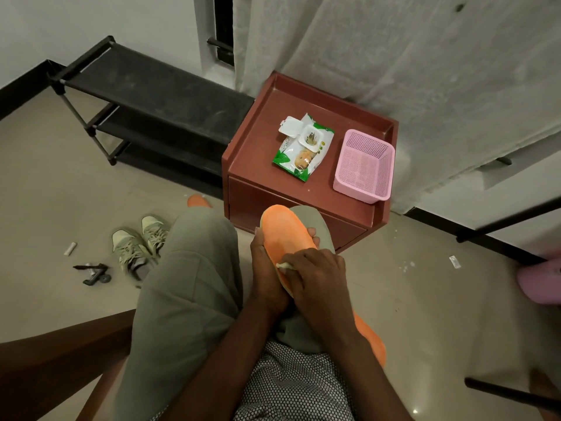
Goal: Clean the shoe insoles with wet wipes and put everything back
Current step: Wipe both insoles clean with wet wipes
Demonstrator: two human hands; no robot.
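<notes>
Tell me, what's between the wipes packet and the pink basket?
Nothing: in the head view, only bare tabletop of the brown table shows between the wipes packet and the pink basket.

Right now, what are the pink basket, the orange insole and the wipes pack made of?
The basket looks like hard plastic: its walls and floor are a moulded grid of tiny holes. The insole seems soft foam with a fuzzy, matte top, probably fabric. The wipes pack looks like thin shiny plastic film, crinkled, with a stiff white flip lid standing open.
</notes>
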